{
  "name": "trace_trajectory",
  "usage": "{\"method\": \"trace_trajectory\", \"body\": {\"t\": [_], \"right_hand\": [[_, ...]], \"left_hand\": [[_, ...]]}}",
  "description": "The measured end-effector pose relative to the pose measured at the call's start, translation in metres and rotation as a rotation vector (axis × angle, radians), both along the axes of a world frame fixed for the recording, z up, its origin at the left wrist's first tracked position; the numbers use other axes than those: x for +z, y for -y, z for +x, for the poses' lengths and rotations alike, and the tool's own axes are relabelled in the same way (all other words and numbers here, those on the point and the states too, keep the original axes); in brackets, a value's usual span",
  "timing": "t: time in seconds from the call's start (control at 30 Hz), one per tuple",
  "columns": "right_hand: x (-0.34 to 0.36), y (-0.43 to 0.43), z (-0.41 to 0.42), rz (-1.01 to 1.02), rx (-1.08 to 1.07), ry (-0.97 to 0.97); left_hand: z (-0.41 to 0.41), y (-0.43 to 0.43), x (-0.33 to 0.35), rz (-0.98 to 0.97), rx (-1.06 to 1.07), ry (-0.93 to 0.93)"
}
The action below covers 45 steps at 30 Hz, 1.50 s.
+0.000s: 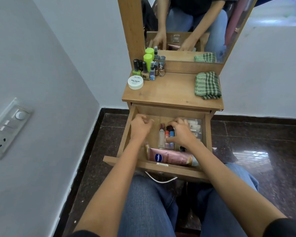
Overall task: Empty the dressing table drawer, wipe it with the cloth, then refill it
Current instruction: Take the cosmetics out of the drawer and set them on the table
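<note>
The wooden drawer (208,132) of the dressing table is pulled out over my knees. Inside lie a pink Vaseline tube (171,157) along the front, several small nail polish bottles (168,134) in the middle, and a clear organiser with pale tubes (195,127) at the right. My left hand (140,126) hovers over the drawer's left part with fingers curled, holding nothing that I can see. My right hand (183,132) reaches into the middle, its fingers and thumb curled round the small bottles. A folded green checked cloth (208,85) lies on the tabletop's right side.
On the tabletop's left stand several nail polish bottles (144,71), a green-capped container (147,60) and a white nail polish remover jar (135,82). A mirror (186,28) rises behind. A wall with a switch plate (7,129) is at left; dark tiled floor (246,142) lies around.
</note>
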State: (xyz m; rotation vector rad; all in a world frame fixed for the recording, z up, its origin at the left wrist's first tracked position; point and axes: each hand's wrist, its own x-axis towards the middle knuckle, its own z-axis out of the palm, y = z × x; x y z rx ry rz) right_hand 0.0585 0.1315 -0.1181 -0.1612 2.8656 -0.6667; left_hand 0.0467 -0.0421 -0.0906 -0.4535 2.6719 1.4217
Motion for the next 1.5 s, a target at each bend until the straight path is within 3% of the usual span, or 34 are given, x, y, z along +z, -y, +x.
{"method": "trace_trajectory", "body": {"t": [0.13, 0.27, 0.47, 0.97, 1.2, 1.33, 1.5], "right_hand": [[0.001, 0.001, 0.001, 0.159, 0.059, 0.038], [0.001, 0.004, 0.001, 0.241, 0.074, 0.007], [-0.003, 0.009, 0.009, 0.256, 0.035, -0.102], [-0.001, 0.016, 0.01, 0.293, 0.131, -0.043], [0.0, 0.016, 0.01, 0.342, 0.09, -0.042], [0.004, 0.017, 0.01, 0.252, 0.069, -0.002], [0.005, 0.02, 0.02, 0.047, 0.007, -0.003]], "left_hand": [[0.007, -0.011, -0.011, -0.089, -0.193, 0.211], [0.005, -0.02, -0.014, -0.234, -0.381, 0.272], [-0.003, -0.025, -0.017, -0.313, -0.484, 0.337], [-0.007, -0.022, -0.011, -0.145, -0.49, 0.414], [0.002, -0.019, -0.016, -0.261, -0.483, 0.331], [0.009, -0.018, -0.017, -0.262, -0.407, 0.277], [0.016, -0.013, -0.016, -0.105, -0.31, 0.179]]}}
